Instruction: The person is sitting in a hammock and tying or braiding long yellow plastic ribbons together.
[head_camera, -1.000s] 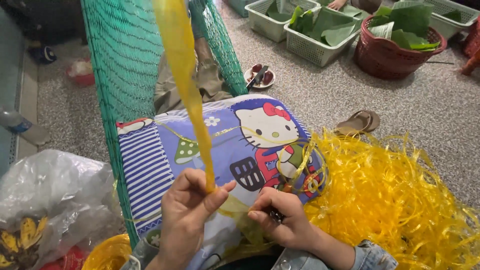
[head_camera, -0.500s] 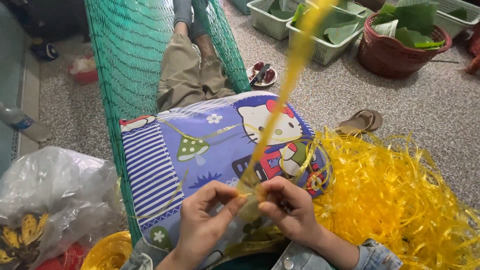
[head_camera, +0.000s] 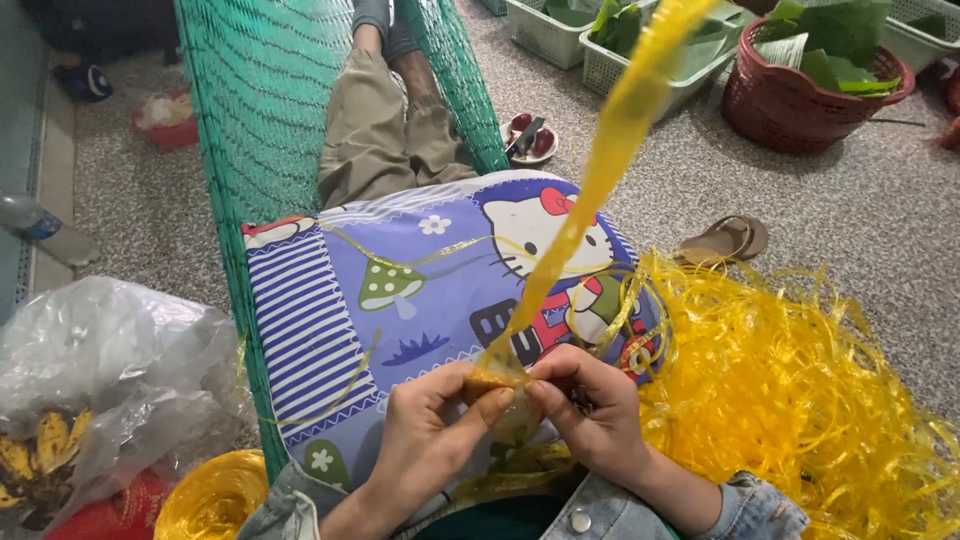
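My left hand (head_camera: 425, 435) and my right hand (head_camera: 590, 405) meet over a blue cartoon-print pillow (head_camera: 400, 290) on my lap. Both pinch the lower end of a wide yellow plastic strip (head_camera: 610, 150), fingertips touching at its base. The strip runs taut up and to the right, out of the top of the view. Thin yellow strands (head_camera: 600, 300) lie curled on the pillow next to my right hand. I sit in a green net hammock (head_camera: 260, 110), my legs in khaki trousers (head_camera: 385, 130) stretched along it.
A big heap of shredded yellow strips (head_camera: 800, 390) lies right of the hammock. A yellow roll (head_camera: 210, 495) and a clear plastic bag (head_camera: 100, 370) sit at left. Baskets of green leaves (head_camera: 810, 70), a sandal (head_camera: 725, 240) and a small dish (head_camera: 530, 140) are on the speckled floor.
The yellow strip has swung from leaning up-left to leaning up-right. My hands have come together on its lower end. The view has tilted so more of my legs show.
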